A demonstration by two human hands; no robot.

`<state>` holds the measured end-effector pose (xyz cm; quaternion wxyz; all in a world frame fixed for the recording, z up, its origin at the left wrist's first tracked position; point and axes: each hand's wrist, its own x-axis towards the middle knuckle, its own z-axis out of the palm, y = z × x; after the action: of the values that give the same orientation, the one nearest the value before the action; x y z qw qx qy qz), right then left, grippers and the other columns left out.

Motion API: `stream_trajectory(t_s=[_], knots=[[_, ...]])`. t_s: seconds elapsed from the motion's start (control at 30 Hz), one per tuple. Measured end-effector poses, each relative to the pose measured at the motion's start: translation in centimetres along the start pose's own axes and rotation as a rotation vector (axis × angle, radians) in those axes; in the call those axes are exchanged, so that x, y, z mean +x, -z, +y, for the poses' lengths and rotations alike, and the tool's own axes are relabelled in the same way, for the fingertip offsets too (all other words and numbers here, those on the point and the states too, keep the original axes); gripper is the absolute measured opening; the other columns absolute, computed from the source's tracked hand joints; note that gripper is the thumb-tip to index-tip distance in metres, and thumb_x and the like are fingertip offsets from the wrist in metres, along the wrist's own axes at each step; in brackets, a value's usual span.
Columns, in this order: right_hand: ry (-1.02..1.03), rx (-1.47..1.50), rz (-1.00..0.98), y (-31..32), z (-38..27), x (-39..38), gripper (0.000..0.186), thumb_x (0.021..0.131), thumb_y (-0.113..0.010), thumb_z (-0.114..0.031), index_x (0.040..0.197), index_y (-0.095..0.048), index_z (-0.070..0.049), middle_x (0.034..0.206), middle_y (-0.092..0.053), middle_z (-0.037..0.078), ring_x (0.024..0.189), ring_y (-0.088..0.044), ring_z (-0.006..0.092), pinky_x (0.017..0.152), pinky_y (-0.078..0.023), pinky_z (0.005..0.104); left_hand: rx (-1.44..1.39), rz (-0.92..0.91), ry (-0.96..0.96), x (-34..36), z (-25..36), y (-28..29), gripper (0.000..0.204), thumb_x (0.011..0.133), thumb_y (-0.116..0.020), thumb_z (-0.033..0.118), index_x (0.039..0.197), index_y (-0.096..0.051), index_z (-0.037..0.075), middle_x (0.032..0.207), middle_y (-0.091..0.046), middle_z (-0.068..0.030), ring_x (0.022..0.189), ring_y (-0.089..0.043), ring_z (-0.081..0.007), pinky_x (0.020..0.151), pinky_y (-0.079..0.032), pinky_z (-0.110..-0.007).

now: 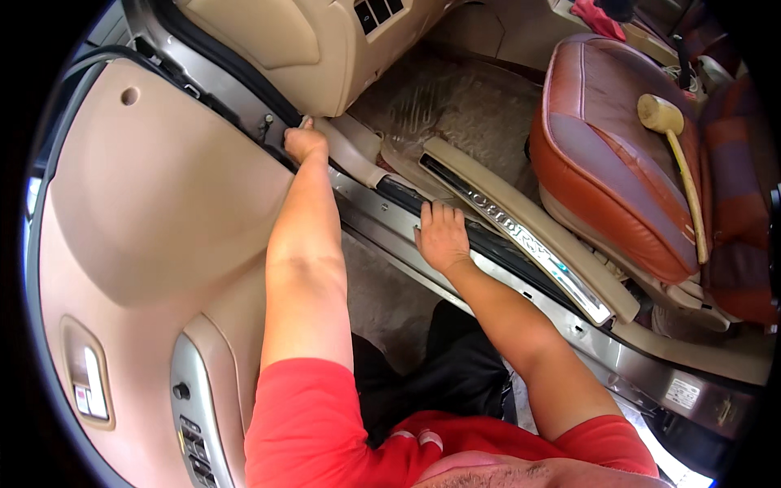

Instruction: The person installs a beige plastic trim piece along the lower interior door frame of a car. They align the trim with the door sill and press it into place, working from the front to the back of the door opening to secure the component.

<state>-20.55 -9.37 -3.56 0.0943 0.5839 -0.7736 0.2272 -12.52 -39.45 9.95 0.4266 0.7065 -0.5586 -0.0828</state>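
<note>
My left hand [307, 142] is closed at the lower front corner of the door opening. It grips the black rubber door seal [244, 73] where this meets the beige kick panel trim [350, 150]. The palm side is hidden. My right hand [444, 236] lies on the metal door sill [370, 203], fingers stretched across its inner edge over a black strip [496, 248]. Just inboard of that hand, a beige sill trim panel [529, 220] with a shiny metal plate lies loose and askew along the sill.
On the red-brown seat [606, 154] lies a mallet [661, 114] with a pale head and wooden handle. To my left the beige door [163, 195] stands wide open. A worn floor [455, 98] stretches below the dashboard. Red cloth [598, 18] sits beyond the seat.
</note>
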Motion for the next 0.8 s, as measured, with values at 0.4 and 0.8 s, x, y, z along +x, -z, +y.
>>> stream_trajectory(t_s=[0.4,0.8], knots=[[-0.04,0.071,-0.092,1.0,-0.2,0.2,0.059,0.086,-0.067,-0.033,0.131,-0.053,0.002,0.123,-0.056,0.017,0.11,-0.053,0.03,0.098,-0.037,0.0445,0.003,0.006,0.083,-0.8,0.3,0.5,0.049,0.082,-0.081,0.038,0.099,-0.067,-0.005,0.102,-0.07,-0.028,0.099,-0.068,-0.0427,0.086,-0.054,-0.048],[-0.022,0.003,0.084,-1.1,0.4,0.0,0.04,0.089,-0.049,-0.021,0.12,-0.06,0.001,0.109,-0.061,0.015,0.098,-0.056,0.0281,0.089,-0.04,0.0414,0.277,-0.52,0.061,4.7,0.5,-0.6,0.055,0.097,-0.059,0.048,0.125,-0.063,0.001,0.126,-0.064,-0.0202,0.108,-0.066,-0.0398,0.08,-0.059,-0.048]])
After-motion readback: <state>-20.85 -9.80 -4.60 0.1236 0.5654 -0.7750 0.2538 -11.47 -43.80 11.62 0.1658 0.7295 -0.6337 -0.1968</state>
